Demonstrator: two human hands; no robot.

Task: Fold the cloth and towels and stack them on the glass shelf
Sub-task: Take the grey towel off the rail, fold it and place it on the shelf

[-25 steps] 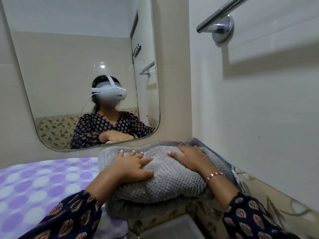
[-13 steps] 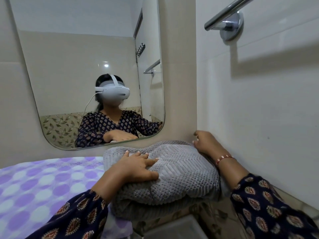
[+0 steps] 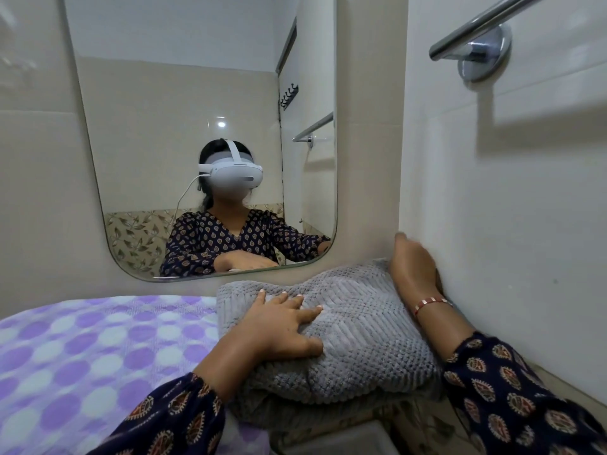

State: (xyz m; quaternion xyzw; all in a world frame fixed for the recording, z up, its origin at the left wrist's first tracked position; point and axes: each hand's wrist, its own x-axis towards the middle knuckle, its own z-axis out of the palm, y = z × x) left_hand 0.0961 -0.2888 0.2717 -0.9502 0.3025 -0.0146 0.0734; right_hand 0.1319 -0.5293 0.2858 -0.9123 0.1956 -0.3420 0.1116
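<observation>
Under the mirror (image 3: 197,142), flat left hand (image 3: 279,326) atop grey towel (image 3: 361,349); right hand's (image 3: 412,264) grip hidden.

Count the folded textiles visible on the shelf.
2 seen: grey towel in the right corner under both hands, purple dotted cloth left beside it. More may lie hidden beneath.

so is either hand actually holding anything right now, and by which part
Nothing is gripped. The left hand lies flat, fingers spread, on top of the folded grey towel. The right hand sits at the towel's far right edge by the wall; its fingers are hidden.
</observation>
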